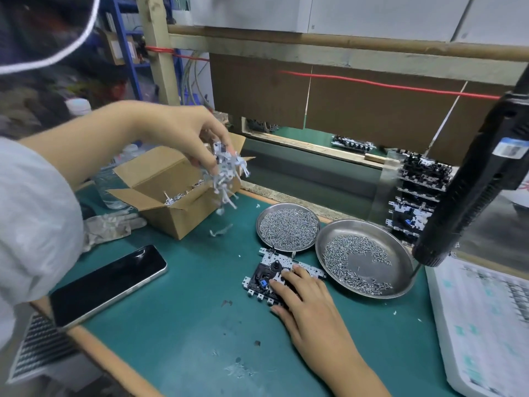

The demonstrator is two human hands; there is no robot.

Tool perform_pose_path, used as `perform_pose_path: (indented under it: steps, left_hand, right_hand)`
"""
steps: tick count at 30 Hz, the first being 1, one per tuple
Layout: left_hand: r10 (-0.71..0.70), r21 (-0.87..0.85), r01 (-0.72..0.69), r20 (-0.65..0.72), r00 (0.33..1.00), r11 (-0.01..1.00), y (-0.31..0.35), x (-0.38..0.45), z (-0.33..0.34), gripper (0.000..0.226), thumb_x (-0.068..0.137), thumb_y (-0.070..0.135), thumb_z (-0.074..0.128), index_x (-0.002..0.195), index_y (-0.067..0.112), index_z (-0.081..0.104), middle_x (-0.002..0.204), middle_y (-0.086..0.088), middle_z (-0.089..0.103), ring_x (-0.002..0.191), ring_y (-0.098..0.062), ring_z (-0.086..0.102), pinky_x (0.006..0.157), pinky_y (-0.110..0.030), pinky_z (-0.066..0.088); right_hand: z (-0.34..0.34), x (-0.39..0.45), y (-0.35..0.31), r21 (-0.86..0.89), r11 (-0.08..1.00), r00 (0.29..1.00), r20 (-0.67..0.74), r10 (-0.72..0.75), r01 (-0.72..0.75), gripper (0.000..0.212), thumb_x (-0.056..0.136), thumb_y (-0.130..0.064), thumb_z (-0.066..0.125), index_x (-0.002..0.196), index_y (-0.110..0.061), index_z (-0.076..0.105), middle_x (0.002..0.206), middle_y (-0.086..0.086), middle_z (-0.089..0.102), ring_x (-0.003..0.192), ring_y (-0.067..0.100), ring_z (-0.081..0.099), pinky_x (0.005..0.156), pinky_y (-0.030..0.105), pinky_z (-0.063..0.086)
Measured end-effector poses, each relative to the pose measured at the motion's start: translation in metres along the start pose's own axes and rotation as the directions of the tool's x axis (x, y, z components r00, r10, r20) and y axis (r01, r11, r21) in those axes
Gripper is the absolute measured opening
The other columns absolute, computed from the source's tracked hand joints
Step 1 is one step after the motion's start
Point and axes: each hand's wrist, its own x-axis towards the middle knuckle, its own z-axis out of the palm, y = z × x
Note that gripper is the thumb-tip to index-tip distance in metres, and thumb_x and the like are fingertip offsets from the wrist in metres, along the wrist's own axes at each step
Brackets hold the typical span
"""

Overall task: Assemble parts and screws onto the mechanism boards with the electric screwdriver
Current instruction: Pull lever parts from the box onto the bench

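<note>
Tabletop [177, 325] matting is green, under a wooden frame [315, 41]. Your left hand [183, 136] grasps a clump of metal parts [226, 173] above the cardboard box [171, 196]; your right hand [309, 308] rests flat, fingers relaxed, on the mechanism board [269, 270] beside two screw dishes [363, 262].

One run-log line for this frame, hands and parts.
left hand: grips metal brackets above cardboard box | right hand: rests on mechanism board | electric screwdriver: unheld

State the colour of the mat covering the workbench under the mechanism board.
Teal green; the mat shows clearly in the head view, beneath the mechanism board.
</note>
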Motion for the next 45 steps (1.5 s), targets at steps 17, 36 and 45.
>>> perform_pose_path:
  steps: [17, 36, 45]
  left_hand:
    - [-0.062, 0.273, 0.056, 0.011, 0.998, 0.960, -0.042, 0.001, 0.148, 0.039, 0.080, 0.053, 0.066, 0.116, 0.042, 0.057, 0.111, 0.010, 0.053, 0.080, 0.001, 0.056, 0.076, -0.020, 0.045]
    - [0.079, 0.019, -0.080, -0.490, 0.868, 0.997, -0.043, -0.026, 0.189, 0.020, 0.083, 0.033, 0.057, 0.095, 0.033, 0.072, 0.089, 0.016, 0.066, 0.084, -0.003, 0.056, 0.078, -0.023, 0.042]
    - [0.086, -0.418, -0.357, -0.542, 0.836, 0.835, 0.013, -0.015, 0.229, 0.017, 0.076, 0.036, 0.064, 0.091, 0.042, 0.071, 0.084, 0.017, 0.069, 0.068, -0.007, 0.057, 0.065, -0.020, 0.045]
  right_hand:
    - [-0.012, -0.018, -0.002, 0.003, 0.998, 0.997, 0.041, 0.059, -0.059, 0.036, 0.079, -0.030, 0.075, 0.113, -0.020, 0.068, 0.116, 0.002, 0.066, 0.117, 0.025, 0.059, 0.091, 0.047, 0.049]
    - [-0.032, -0.033, 0.010, 0.138, 0.982, 0.979, 0.178, 0.102, -0.127, 0.033, 0.086, -0.027, 0.060, 0.119, -0.021, 0.061, 0.130, -0.002, 0.058, 0.131, 0.021, 0.045, 0.104, 0.048, 0.039]
    - [-0.032, -0.037, 0.012, 0.379, 0.903, 0.977, 0.012, 0.214, -0.203, 0.039, 0.095, -0.040, 0.049, 0.123, -0.015, 0.061, 0.124, -0.005, 0.060, 0.125, 0.012, 0.047, 0.108, 0.042, 0.031]
